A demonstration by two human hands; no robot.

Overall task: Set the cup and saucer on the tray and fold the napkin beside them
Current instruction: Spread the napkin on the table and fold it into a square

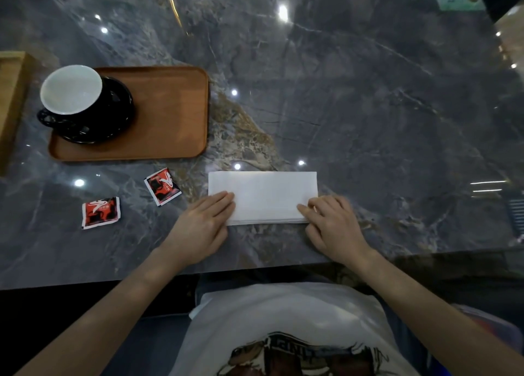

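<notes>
Two hands at the near edge of the napkin [262, 195]: left hand [202, 224] flat, fingers straight, pressing its left corner; right hand [334, 228] with fingers bent, pinching its right corner. Napkin folded into a rectangle on the counter [368, 106]. Left of and beyond the napkin, tray [170, 114] bearing saucer [113, 120] and cup [71, 89]. Just left of the napkin, two red sachets [162, 186].
</notes>
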